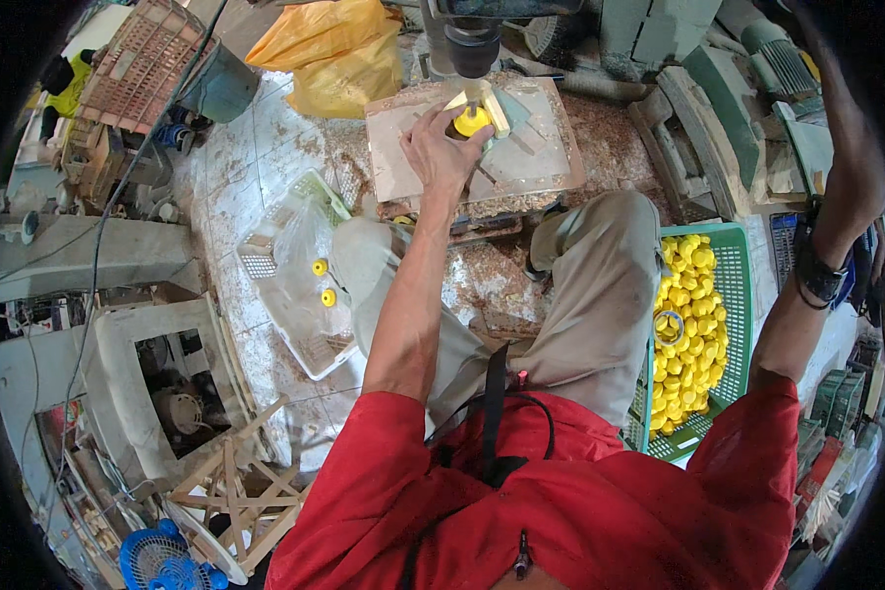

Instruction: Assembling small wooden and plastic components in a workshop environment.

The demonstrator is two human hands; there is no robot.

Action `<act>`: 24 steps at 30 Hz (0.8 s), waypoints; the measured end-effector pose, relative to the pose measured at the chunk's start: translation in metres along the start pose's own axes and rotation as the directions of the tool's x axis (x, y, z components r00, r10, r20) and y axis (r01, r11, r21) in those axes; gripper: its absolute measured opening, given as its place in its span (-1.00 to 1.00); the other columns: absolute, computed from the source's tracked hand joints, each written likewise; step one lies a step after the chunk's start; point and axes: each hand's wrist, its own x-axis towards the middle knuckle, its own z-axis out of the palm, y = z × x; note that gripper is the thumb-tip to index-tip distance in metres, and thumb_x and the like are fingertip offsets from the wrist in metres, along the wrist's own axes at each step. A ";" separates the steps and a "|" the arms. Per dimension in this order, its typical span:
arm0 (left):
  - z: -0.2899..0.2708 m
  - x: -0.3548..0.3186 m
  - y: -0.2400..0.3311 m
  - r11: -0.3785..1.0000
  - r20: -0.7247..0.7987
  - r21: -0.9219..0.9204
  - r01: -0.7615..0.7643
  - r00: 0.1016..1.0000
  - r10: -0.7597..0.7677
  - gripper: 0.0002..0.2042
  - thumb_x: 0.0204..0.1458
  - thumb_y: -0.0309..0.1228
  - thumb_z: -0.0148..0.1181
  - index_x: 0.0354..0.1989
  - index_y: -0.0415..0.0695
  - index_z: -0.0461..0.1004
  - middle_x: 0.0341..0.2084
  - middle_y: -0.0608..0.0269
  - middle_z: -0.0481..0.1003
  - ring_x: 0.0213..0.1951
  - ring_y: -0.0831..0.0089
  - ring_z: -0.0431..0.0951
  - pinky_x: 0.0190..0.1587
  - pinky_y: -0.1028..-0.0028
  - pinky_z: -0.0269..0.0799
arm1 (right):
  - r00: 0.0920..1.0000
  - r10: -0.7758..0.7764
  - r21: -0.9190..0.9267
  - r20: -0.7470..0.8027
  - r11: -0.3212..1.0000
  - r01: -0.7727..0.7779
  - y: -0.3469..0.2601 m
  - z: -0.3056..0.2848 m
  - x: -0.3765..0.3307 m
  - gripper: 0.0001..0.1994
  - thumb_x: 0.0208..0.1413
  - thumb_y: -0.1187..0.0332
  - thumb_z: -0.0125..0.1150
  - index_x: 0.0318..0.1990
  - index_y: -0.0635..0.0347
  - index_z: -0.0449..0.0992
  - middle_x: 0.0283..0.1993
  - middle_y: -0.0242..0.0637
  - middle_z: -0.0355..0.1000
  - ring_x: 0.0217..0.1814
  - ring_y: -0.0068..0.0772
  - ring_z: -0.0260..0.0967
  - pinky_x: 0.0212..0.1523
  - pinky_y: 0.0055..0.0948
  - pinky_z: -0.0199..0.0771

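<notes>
My left hand (441,149) is closed round a yellow rounded piece (472,121), its fingers and thumb at the piece's sides. Pale wooden blocks (497,110) stand against the piece on a flat board (395,162). Right above hangs the dark chuck (472,49) of a drill press, its bit coming down to the piece. My right hand (855,182) is raised at the far right, past a dark wristband; it is dim and stretched at the picture's rim, so its fingers cannot be made out.
A green basket (737,285) full of yellow pieces (693,324) stands by my right leg. On the left lies a white crate (317,369) with a clear bag and two yellow pieces (321,266). A yellow sack (339,59) sits behind it. Shavings litter the floor.
</notes>
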 end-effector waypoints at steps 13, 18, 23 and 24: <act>0.002 -0.003 0.000 0.999 0.020 -0.010 0.032 0.999 -0.032 -0.49 -0.31 -0.07 0.52 -0.14 -0.05 0.65 0.04 -0.02 0.51 0.10 0.15 0.47 0.21 0.16 0.17 | 0.973 0.158 0.075 0.166 0.982 -0.173 -0.013 0.002 0.002 -0.58 0.24 0.19 0.15 0.16 0.22 0.39 -0.49 -0.36 0.40 -0.68 -0.59 0.22 -0.70 -0.59 0.19; 0.011 0.000 -0.014 0.991 -0.050 -0.048 -0.122 0.992 0.119 -0.49 -0.34 -0.09 0.52 -0.17 -0.09 0.65 -0.01 0.02 0.54 0.07 0.17 0.49 0.18 0.10 0.16 | 0.956 0.208 0.069 0.207 0.972 -0.226 -0.020 0.005 0.004 -0.57 0.25 0.18 0.15 0.17 0.22 0.38 -0.52 -0.38 0.39 -0.73 -0.63 0.20 -0.75 -0.62 0.17; 0.011 -0.002 -0.015 0.996 -0.043 -0.061 -0.067 0.997 0.065 -0.51 -0.35 -0.07 0.53 -0.21 -0.07 0.67 -0.05 0.07 0.56 -0.01 0.23 0.51 0.14 0.15 0.19 | 0.937 0.261 0.071 0.234 0.956 -0.284 -0.022 0.006 -0.001 -0.56 0.26 0.18 0.15 0.19 0.23 0.37 -0.55 -0.40 0.38 -0.77 -0.68 0.17 -0.79 -0.66 0.14; 0.011 -0.003 -0.013 0.997 -0.039 -0.057 -0.049 0.998 0.046 -0.51 -0.35 -0.07 0.52 -0.22 -0.06 0.67 -0.06 0.08 0.56 -0.02 0.24 0.51 0.14 0.15 0.18 | 0.931 0.274 0.071 0.240 0.952 -0.298 -0.022 0.005 -0.003 -0.55 0.26 0.18 0.15 0.20 0.23 0.36 -0.56 -0.41 0.38 -0.78 -0.69 0.17 -0.80 -0.66 0.14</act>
